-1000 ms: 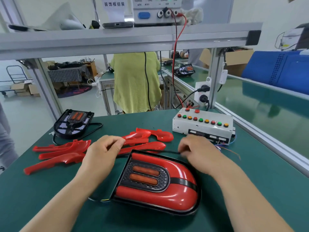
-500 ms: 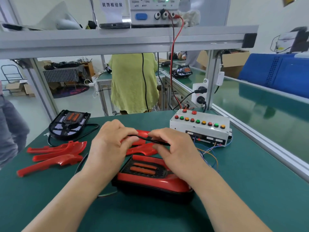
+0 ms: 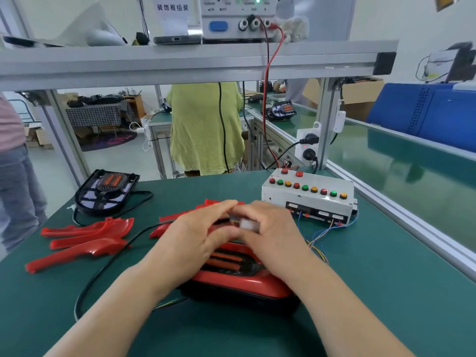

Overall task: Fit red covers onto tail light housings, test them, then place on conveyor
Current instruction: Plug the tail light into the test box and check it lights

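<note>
Our left hand point(image 3: 195, 235) hovers over the far end of the tail light housing, fingers curled in toward the other hand. Blur hides its fingertips, so we cannot tell whether it grips anything. Our right hand point(image 3: 270, 233) meets it and pinches a small white plug point(image 3: 248, 224) between thumb and fingers. Both forearms reach in from the near edge and hide much of the tail light housing point(image 3: 257, 298), which lies flat on the green surface point(image 3: 386, 292) just under our hands, its red cover point(image 3: 239, 283) seated on top.

At far left lie loose red covers point(image 3: 85, 235), overlapping, with a bare black housing point(image 3: 107, 191) behind them. A black cable point(image 3: 108, 266) curves from beside our left forearm up toward the hands. To the right stands a white test box point(image 3: 309, 199), with thin coloured wires point(image 3: 319, 243) trailing from its front. Beyond an aluminium rail runs the green conveyor point(image 3: 412, 161).

The covers are glossy moulded plastic, long and tapering. The box carries round red, green and amber buttons. The surface is matte.
</note>
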The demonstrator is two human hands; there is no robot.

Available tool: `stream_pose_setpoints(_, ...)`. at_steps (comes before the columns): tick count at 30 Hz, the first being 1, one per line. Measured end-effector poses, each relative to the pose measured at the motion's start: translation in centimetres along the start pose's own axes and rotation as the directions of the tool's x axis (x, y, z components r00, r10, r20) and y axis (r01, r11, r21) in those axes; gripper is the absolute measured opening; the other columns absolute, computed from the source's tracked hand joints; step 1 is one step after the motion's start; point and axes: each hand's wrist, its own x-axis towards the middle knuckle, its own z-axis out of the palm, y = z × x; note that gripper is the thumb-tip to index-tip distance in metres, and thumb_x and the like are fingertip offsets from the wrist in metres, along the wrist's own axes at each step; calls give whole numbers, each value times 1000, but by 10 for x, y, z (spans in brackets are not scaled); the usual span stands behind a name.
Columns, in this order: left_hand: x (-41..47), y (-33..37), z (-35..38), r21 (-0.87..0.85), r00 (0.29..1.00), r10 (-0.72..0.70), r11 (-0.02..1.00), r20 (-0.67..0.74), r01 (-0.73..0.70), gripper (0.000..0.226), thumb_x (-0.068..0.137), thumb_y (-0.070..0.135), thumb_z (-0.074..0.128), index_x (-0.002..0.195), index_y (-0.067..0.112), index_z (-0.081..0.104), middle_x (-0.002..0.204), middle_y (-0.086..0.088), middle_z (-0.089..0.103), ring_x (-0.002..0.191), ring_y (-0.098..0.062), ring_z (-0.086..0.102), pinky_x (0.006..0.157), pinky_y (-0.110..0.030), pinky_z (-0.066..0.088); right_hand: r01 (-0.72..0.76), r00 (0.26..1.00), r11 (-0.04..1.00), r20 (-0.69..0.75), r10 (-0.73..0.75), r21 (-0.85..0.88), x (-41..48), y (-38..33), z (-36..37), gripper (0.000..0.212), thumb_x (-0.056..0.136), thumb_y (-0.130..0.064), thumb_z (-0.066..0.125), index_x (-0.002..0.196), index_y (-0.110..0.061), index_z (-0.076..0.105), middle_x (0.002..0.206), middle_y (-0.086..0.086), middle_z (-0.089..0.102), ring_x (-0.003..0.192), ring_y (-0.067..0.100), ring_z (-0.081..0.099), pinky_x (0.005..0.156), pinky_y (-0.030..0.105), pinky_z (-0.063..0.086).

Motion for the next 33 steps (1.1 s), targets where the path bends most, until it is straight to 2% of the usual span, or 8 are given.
stream_pose_setpoints(5, -2, -7, -3, -142, 993, -5, 990, -118, -12, 29, 91, 29, 65, 118, 36, 70, 106, 24, 71, 104, 8, 63, 91, -12, 45, -235, 972, 959, 67, 227, 161, -1, 5, -17, 41, 68, -21, 88, 105, -32, 73, 95, -16, 71, 90, -7, 63, 79, 7, 44)
stream_pose_setpoints(9, -3, -17, -5, -218, 984, -102, 973, -143, 69, 21, 87, 42, 58, 105, 43, 70, 101, 21, 73, 97, 4, 65, 86, -13, 47, -374, 914, 918, -115, 388, 130, 2, 27, -44, 17, 85, -18, 73, 92, -33, 70, 86, -20, 69, 80, -9, 63, 75, 7, 44)
stream_pose_setpoints(13, -4, -25, -1, -180, 982, -167, 972, -93, 148, 30, 83, 55, 54, 95, 37, 74, 93, 21, 73, 92, 3, 65, 79, -6, 43, -565, 825, 806, -87, 559, -175, 2, 43, -44, 14, 89, -31, 68, 96, -19, 72, 92, -7, 70, 89, 13, 63, 77, 27, 44)
stream_pose_setpoints(16, -4, -31, 4, -208, 962, -246, 954, -120, 218, 20, 88, 46, 60, 90, 35, 76, 75, 30, 69, 76, 12, 62, 68, -3, 40, -565, 745, 702, 97, 659, -433, -1, 45, -34, 35, 78, -41, 78, 102, -17, 67, 105, -2, 68, 101, 20, 62, 88, 32, 50)
stream_pose_setpoints(19, -4, -39, 8, -230, 946, -297, 937, -127, 263, 25, 96, 32, 60, 79, 43, 74, 61, 14, 64, 56, 2, 53, 63, -16, 43, -515, 738, 670, 122, 664, -536, -2, 46, -34, 22, 81, -30, 76, 100, -19, 69, 107, 0, 68, 104, 23, 62, 90, 34, 51)
stream_pose_setpoints(22, -4, -42, 9, -329, 943, -311, 908, -118, 259, 33, 95, 21, 63, 78, 48, 74, 76, 8, 73, 65, 1, 60, 75, -23, 47, -534, 826, 758, -38, 563, -375, -2, 47, -36, 10, 90, -24, 67, 99, -22, 71, 102, 1, 71, 97, 21, 64, 86, 34, 51)
stream_pose_setpoints(26, -3, -43, 11, -412, 942, -314, 878, -115, 243, 39, 93, 20, 65, 81, 56, 73, 84, 3, 75, 71, -1, 61, 83, -25, 49, -474, 871, 852, -21, 490, 222, -1, 32, -37, 15, 85, -20, 73, 98, -27, 71, 77, -7, 73, 57, -2, 62, 56, 9, 44)
stream_pose_setpoints(33, 1, -47, 17, -435, 931, -352, 856, -97, 278, 27, 101, 14, 52, 88, 28, 72, 70, 16, 66, 68, 4, 55, 72, -7, 44, -402, 912, 858, 52, 408, 319, 0, 26, -28, 2, 87, -29, 72, 86, -29, 74, 69, -14, 68, 51, -4, 49, 52, 7, 37)
